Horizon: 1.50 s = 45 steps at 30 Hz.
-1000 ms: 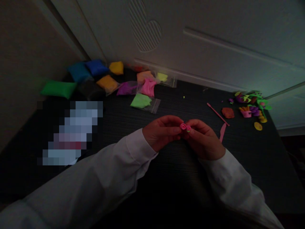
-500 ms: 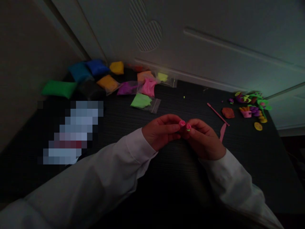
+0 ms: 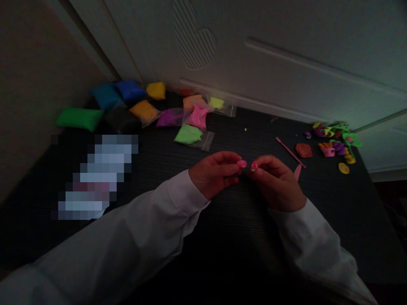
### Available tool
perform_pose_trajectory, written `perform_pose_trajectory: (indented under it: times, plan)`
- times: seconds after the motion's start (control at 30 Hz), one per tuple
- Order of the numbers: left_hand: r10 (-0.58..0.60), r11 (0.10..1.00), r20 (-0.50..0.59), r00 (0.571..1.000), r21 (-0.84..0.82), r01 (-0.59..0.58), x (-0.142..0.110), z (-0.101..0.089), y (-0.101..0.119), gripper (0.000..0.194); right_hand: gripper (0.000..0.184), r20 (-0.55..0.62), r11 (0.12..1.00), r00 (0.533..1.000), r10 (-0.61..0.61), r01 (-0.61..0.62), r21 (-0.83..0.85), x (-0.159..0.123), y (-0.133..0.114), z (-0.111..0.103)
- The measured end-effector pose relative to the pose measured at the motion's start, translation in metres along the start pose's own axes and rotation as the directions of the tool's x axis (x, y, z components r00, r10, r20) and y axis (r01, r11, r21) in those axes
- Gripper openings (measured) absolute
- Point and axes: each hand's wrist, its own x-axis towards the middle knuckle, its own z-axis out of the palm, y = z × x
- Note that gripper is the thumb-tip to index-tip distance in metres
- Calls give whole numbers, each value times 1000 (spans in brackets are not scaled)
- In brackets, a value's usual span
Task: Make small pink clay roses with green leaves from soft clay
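Between thumb and fingers, my left hand (image 3: 218, 173) pinches a small pink clay rose (image 3: 242, 164) whose spiral end points right. A second pink clay rose (image 3: 254, 165), with a bit of light green at its base, is pinched in my right hand (image 3: 278, 182). The two roses are apart, with a narrow gap between them above the dark table (image 3: 229, 237). Just past my right hand lie a pink clay knife (image 3: 297, 172), partly hidden by the hand, and a thin pink stick tool (image 3: 290, 152).
Bags of coloured clay, among them a light green bag (image 3: 188, 134) and a green bag (image 3: 79, 118), line the back left. A blurred-out bright rectangle (image 3: 101, 173) lies left. At right are a reddish clay lump (image 3: 304, 150), a yellow disc (image 3: 344, 168) and several clay figures (image 3: 327, 148).
My hands have drawn apart, the right one moving slightly right. The roses were side by side and now have a gap between them. The left rose has tilted to point right.
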Motion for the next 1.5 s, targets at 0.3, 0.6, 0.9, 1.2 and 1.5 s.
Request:
perform_pose_trajectory:
  times: [0.3, 0.6, 0.9, 1.2, 1.5]
  plan:
    - [9, 1000, 11, 1000, -26, -9, 0, 0, 0, 20, 13, -66, 984, 995, -73, 61, -166, 1, -2, -7]
    - [41, 998, -30, 999, -53, -43, 0, 2, 0, 16, 20, -192, 456, 917, -349, -13, -890, 13, 3, -28]
    - [52, 998, -20, 998, -39, -53, 2, 1, -1, 13, 23, -73, 229, 943, -326, 4, -973, 16, 11, -34]
    - [41, 999, -66, 997, 14, -40, 2, 1, -1, 12, 25, -24, 228, 956, -293, 46, -973, 15, 8, -37]
    - [14, 998, -47, 999, 67, -11, 2, -1, -2, 9, 24, 31, 542, 905, -424, 281, -792, -6, -14, -6]
